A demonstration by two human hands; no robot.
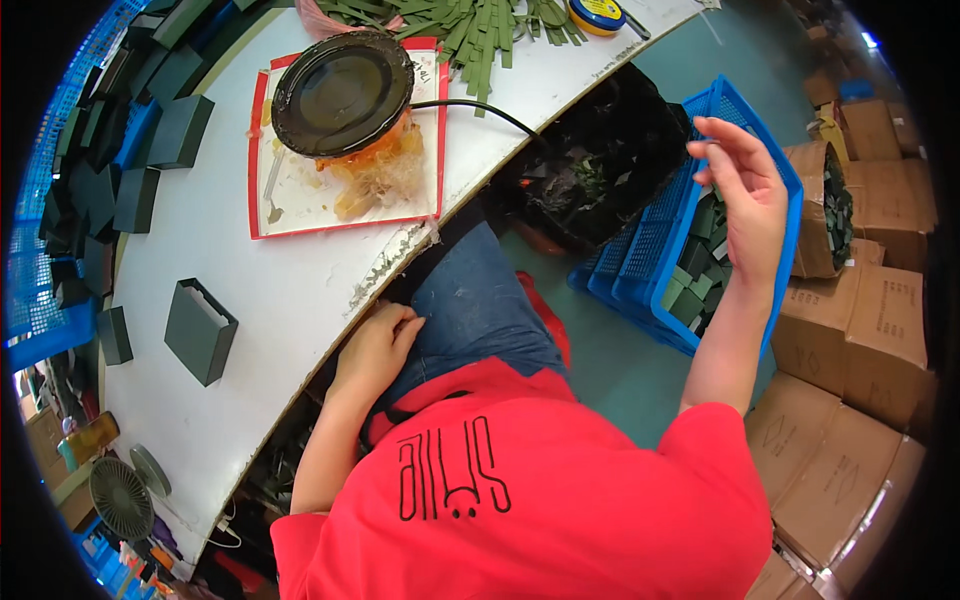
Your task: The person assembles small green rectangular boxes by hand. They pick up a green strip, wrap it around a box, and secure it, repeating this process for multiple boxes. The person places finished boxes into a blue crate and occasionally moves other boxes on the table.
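Observation:
My left hand [375,345] rests on my jeans beside the table edge, its fingers loosely curled with nothing visible in them. Raised over a blue plastic crate [785,190] at the right, my right hand [750,200] has its fingers bent and apart, and I see nothing held. Inside that crate lie many small dark green boxes or pieces [690,285]. A dark green box [202,335] with a pale inner edge stands on the white table [270,285], and a smaller green piece [115,336] is left of it. Neither is touched.
A black round pot [343,90], crusted with amber glue and trailing a cord, sits on a red-edged board [255,170]. Green strips [480,45] lie behind it. More green boxes [110,160] crowd the far left. A black bag [610,150] and cartons [840,400] stand rightward.

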